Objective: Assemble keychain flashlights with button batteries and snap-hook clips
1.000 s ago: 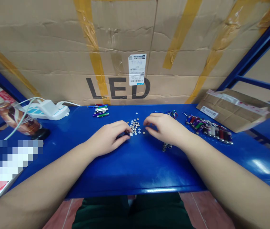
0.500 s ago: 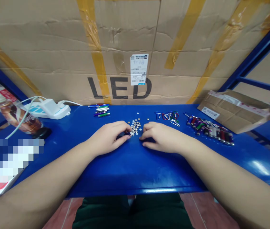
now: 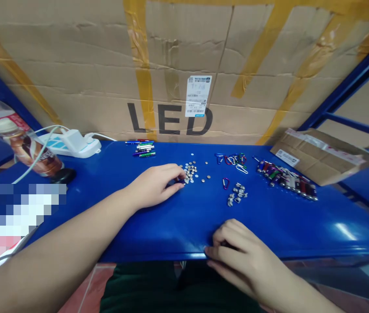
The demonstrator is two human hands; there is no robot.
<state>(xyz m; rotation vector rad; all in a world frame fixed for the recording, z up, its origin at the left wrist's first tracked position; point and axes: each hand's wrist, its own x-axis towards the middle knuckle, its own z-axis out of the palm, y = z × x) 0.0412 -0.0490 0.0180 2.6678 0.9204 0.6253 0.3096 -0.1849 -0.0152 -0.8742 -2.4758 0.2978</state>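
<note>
Small round silver discs (image 3: 190, 168), like button cells, lie in a loose pile on the blue table (image 3: 158, 230). My left hand (image 3: 158, 184) rests at the pile's left side, fingers and thumb curled together at its edge. Something small and dark shows between those fingertips, too hidden to name. Down at the table's front edge is my right hand (image 3: 236, 252), its fingers bent and pressed together; whatever they may hold is hidden. Between that hand and the pile lie small silver metal parts (image 3: 238, 193) and a purple carabiner (image 3: 225, 183).
More carabiners (image 3: 233, 160) lie toward the back, with a row of small coloured cylinders (image 3: 287, 177) to their right. Thin coloured pens (image 3: 143, 148) sit back left. A power strip (image 3: 73, 145), a bottle (image 3: 31, 148) and a cardboard box (image 3: 321, 152) flank the table.
My right hand has drawn back from the disc pile to the front edge, uncovering the silver parts and purple carabiner. My left hand stays by the pile. The view has shifted slightly.
</note>
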